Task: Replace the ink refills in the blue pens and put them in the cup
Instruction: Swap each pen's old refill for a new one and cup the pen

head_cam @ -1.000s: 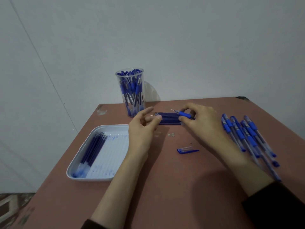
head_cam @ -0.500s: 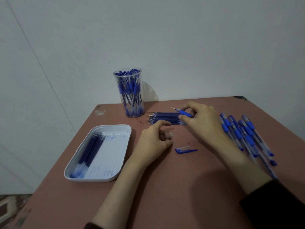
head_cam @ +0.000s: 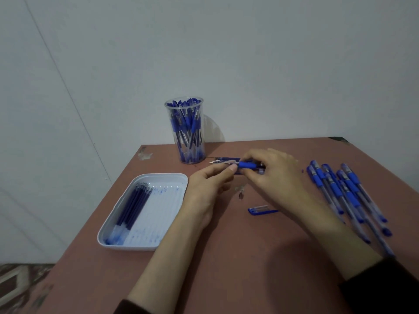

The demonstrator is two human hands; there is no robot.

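Both grips meet over the middle of the counter (head_cam: 226, 268), just right of centre in the frame. The right grip (head_cam: 276, 175) comes in from the lower right and pinches a pen (head_cam: 247, 165) by its blue rubber sleeve, thumb below and fingers curled over the top. The left grip (head_cam: 208, 186) rises from the lower centre, and its thumb and forefinger pinch the same pen at its pointed front end. The pen lies nearly level between them, tip toward the left of the frame, lifted above the counter.

Just behind the pen, a small heap of refills (head_cam: 226, 159) lies flat on the counter with metal tips pointing left; the grips hide most of it. The cup (head_cam: 189, 132) stands upright at the counter's far edge, above and left of the grips, clear-walled and packed with blue pens. It is near the refills but apart from them.

At left centre sits a white tray (head_cam: 163, 175), touching nothing else. A bundle of dark refills (head_cam: 133, 205) lies along its left side, and blue ink smears mark its floor.

Below the right grip a blue cap (head_cam: 260, 210) lies on its side. Between the two grips, on the counter, is a small pale bit (head_cam: 240, 195), too small to identify. On the right of the frame a loose row of capped pens (head_cam: 344, 191) lies slanted, overlapping one another, well apart from the cup.
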